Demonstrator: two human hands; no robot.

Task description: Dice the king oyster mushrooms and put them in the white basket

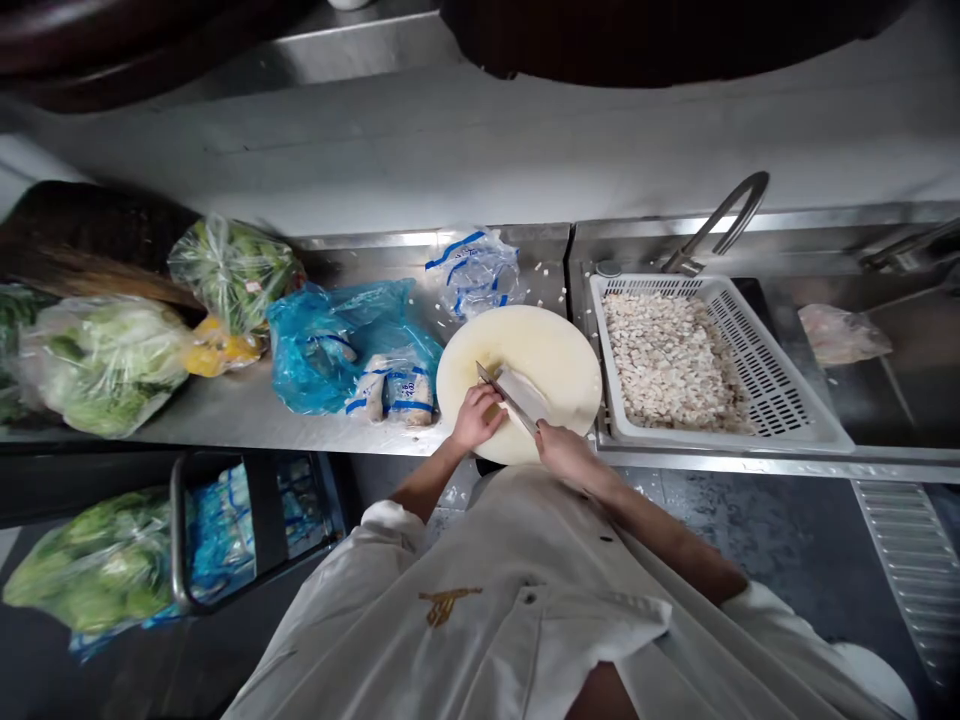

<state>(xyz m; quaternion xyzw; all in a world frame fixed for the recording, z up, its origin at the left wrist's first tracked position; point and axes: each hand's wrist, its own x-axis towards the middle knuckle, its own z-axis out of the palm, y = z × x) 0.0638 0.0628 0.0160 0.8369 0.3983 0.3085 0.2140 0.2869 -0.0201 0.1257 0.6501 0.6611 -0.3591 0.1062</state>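
My right hand (566,455) is closed round the handle of a kitchen knife (508,400), whose blade runs up and left over a round, pale cutting board (562,345). Along the far side of the blade lies a pale, elongated piece of food (529,393), whose kind I cannot make out for certain. Against the near side of the blade, my left hand (478,418) rests on the board with its fingers curled together. Whatever is under those fingers is hidden.
Right of the board, a white perforated basket (802,425) holds pale diced pieces (667,360) beside a faucet (720,225). To the left lie printed packs (409,395), a blue plastic bag (300,350) and bagged leafy vegetables (112,360). A crumpled clear wrapper (480,275) lies behind the board.
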